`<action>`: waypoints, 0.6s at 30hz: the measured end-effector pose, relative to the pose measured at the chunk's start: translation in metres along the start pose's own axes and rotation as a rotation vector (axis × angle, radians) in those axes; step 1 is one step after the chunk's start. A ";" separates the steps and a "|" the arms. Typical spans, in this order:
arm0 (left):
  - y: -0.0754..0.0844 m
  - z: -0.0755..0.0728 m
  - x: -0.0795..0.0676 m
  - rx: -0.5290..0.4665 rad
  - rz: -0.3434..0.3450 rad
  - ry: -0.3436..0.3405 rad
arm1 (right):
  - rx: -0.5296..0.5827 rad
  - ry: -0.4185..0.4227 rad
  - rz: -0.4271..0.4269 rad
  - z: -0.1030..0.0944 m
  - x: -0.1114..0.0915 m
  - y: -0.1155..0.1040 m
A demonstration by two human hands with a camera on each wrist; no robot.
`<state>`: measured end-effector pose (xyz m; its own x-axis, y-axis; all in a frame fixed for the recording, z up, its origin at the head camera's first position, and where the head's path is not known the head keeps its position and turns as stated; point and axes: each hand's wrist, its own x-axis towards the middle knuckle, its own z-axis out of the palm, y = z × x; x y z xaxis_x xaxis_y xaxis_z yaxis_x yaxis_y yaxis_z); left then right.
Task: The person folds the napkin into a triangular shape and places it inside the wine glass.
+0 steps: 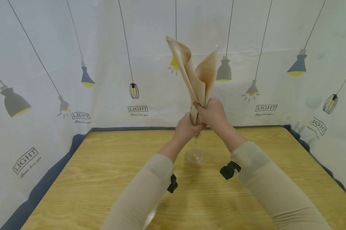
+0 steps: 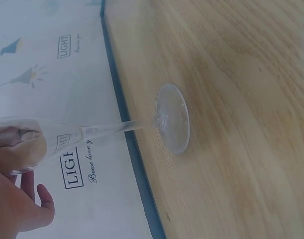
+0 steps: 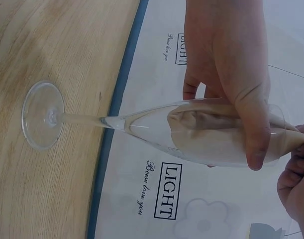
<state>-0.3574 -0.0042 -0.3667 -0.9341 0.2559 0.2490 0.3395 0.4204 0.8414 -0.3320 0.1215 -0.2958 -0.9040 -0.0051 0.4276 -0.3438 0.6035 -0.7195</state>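
A clear champagne flute [image 1: 195,156] stands upright with its foot seemingly on the wooden table. Tucked into its bowl is a folded beige cloth napkin [image 1: 203,84], whose two pointed, curled ends rise above the rim. My left hand [image 1: 188,128] grips the flute's bowl, its thumb lying across the glass in the right wrist view. Higher up, my right hand [image 1: 214,111] pinches the napkin just above the rim. Through the glass the rounded lower end of the napkin [image 3: 204,132] shows partway down the bowl. The hands overlap in the head view and hide most of the bowl.
The wooden table [image 1: 104,179] spreads around the flute. A white cloth backdrop [image 1: 150,38] printed with lamps surrounds its back and sides, with a dark blue lower border. Black wrist mounts [image 1: 230,170] hang under both sleeves.
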 end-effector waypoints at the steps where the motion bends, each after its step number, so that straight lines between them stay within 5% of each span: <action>1: 0.000 0.000 0.000 -0.005 0.001 0.001 | -0.003 -0.001 -0.004 0.000 0.000 0.000; 18: 0.001 -0.001 -0.002 0.010 0.034 -0.015 | 0.023 0.013 -0.010 0.003 0.000 0.002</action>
<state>-0.3558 -0.0054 -0.3658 -0.9202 0.2835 0.2698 0.3721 0.4200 0.8277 -0.3336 0.1208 -0.2989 -0.8971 -0.0008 0.4418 -0.3588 0.5847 -0.7276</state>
